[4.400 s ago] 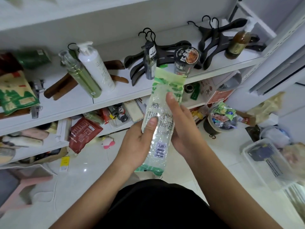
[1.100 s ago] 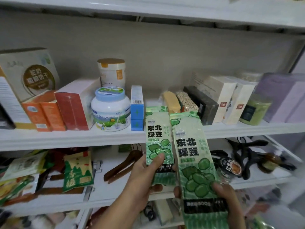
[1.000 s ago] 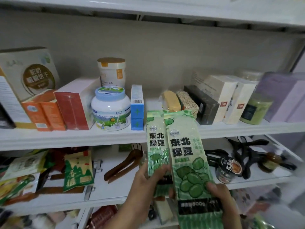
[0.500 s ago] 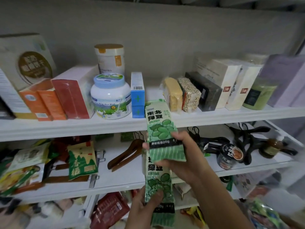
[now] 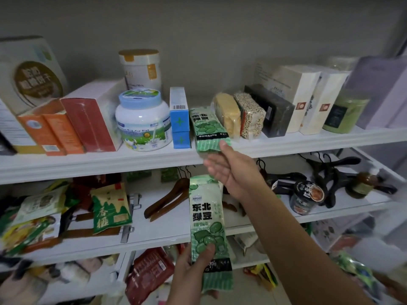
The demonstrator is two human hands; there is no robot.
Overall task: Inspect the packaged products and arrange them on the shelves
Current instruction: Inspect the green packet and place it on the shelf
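White shelving against a grey wall. On the upper shelf (image 5: 308,143), one green bean packet (image 5: 208,128) lies between a blue box (image 5: 179,119) and a yellow vacuum brick (image 5: 228,115), its near end overhanging the shelf edge. The right hand (image 5: 231,172) is extended from the lower right, its fingers spread and relaxed, holding nothing. One fingertip meets the packet's near end. The left hand (image 5: 189,274) is low and grips a second green packet (image 5: 208,227) upright by its lower part, thumb across the front.

A bean packet (image 5: 207,128) lies on the upper shelf (image 5: 308,144) between a slim box (image 5: 179,119) and a grain brick (image 5: 228,115).
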